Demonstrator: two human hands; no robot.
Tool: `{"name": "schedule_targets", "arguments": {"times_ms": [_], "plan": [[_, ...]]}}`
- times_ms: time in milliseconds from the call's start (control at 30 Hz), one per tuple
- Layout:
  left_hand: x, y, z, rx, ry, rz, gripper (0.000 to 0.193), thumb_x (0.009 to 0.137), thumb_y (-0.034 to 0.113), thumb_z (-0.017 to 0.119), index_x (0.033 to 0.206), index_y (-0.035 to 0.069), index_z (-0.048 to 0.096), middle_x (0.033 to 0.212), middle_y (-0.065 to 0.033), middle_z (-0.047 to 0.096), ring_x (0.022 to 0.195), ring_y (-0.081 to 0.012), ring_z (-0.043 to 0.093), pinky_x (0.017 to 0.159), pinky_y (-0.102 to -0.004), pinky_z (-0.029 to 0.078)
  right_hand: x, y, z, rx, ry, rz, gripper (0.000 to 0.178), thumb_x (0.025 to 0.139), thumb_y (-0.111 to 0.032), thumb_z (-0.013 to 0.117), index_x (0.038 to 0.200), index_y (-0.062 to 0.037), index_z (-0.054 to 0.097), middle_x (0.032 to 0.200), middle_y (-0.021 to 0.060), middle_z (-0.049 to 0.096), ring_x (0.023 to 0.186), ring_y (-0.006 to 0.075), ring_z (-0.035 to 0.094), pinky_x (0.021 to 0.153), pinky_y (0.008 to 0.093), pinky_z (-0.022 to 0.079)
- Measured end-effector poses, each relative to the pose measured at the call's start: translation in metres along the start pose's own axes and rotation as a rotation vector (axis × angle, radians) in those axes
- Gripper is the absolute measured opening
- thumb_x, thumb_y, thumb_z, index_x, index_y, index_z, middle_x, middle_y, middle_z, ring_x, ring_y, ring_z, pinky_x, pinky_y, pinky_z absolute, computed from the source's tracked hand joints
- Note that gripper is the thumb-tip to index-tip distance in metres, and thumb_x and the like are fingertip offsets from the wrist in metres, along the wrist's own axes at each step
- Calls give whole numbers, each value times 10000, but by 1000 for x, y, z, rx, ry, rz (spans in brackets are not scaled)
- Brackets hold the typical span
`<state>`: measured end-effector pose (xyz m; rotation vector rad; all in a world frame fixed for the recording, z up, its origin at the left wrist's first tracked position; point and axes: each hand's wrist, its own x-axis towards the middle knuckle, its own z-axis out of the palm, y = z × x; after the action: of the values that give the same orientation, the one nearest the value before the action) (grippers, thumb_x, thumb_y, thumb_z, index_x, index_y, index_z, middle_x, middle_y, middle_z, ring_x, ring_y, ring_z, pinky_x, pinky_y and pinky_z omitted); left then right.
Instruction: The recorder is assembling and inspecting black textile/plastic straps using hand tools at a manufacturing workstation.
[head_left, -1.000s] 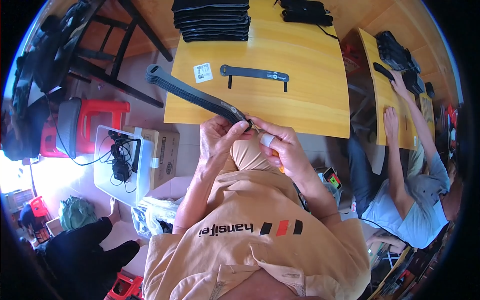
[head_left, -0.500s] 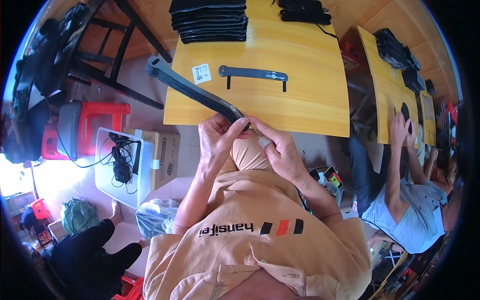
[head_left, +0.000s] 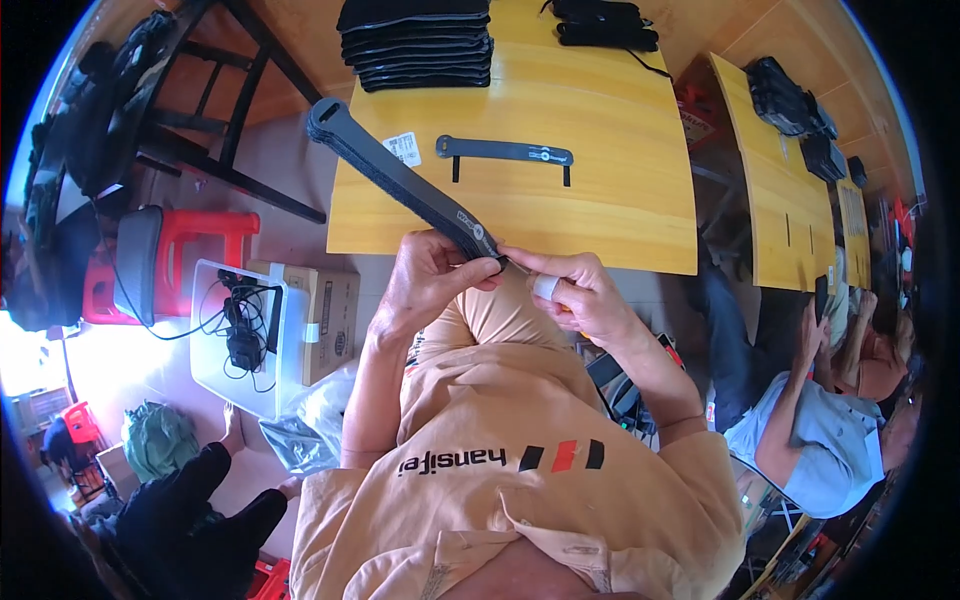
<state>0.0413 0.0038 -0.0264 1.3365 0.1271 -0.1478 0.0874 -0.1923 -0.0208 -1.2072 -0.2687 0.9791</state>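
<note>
My left hand [head_left: 430, 285] is closed around the near end of a bundle of black straps [head_left: 400, 185], its thumb pressed on top. The stacked straps slant up and left over the yellow table's front edge, their slotted, rounded ends farthest away. At the near end of the bundle, my right hand [head_left: 585, 295] has its index finger reaching to the strap tips, with the other fingers curled. A pale wrap [head_left: 546, 287] covers part of one finger. Something thin seems to run between the hands, too small to make out. One single strap [head_left: 505, 150] lies flat on the table.
On the yellow table [head_left: 620, 220] are a white label [head_left: 404, 148], two short black strips below the single strap, a tall stack of black folded pieces [head_left: 415, 45] and black bundles [head_left: 605, 25]. A clear bin [head_left: 205, 340] with cables stands left. Co-workers sit at the right.
The strap bundle has swung slightly right and steeper, its far end now overlapping the label. My right hand has shifted right and a little lower. The co-worker's hands have drawn back from the right table.
</note>
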Motion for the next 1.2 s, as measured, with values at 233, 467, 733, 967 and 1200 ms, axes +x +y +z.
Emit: {"name": "schedule_targets", "arguments": {"times_ms": [233, 467, 733, 967, 1200], "plan": [[1, -4, -1, -29, -9, -24, 188, 770, -36, 608, 943, -97, 566, 815, -146, 626, 712, -194, 641, 660, -272, 546, -2, 9, 0, 214, 24, 76, 395, 867, -17, 438, 1253, -92, 469, 564, -62, 340, 433, 1, 249, 365, 142, 195], [3, 1, 4, -58, 36, -94, 172, 779, 19, 585, 899, -103, 571, 793, -151, 624, 681, -195, 636, 634, -268, 539, 1, 8, 0, -118, 46, -87, 370, 864, -27, 445, 1228, -69, 495, 586, -49, 400, 454, 3, 299, 393, 151, 246], [0, 5, 3, -9, 40, -211, 206, 780, 106, 618, 868, -81, 604, 750, -117, 620, 614, -150, 617, 576, -227, 517, 4, -9, -7, -674, 171, -327, 194, 750, -134, 664, 832, 11, 566, 618, -18, 472, 571, 66, 400, 512, 215, 352], [-7, 13, 7, 37, -166, -303, 176, 783, 89, 612, 843, -76, 607, 716, -103, 622, 594, -125, 611, 544, -208, 515, 8, -12, -3, -792, -169, -337, 124, 757, -114, 594, 839, -25, 566, 645, 132, 534, 546, 264, 495, 531, 329, 396], [-6, 14, 4, -113, -402, -390, 208, 764, 53, 654, 902, -85, 580, 781, -138, 629, 667, -153, 633, 590, -233, 535, 7, -17, -11, -634, -368, -258, 125, 757, -102, 540, 745, 23, 535, 578, 129, 486, 516, 164, 466, 510, 296, 373]]}}
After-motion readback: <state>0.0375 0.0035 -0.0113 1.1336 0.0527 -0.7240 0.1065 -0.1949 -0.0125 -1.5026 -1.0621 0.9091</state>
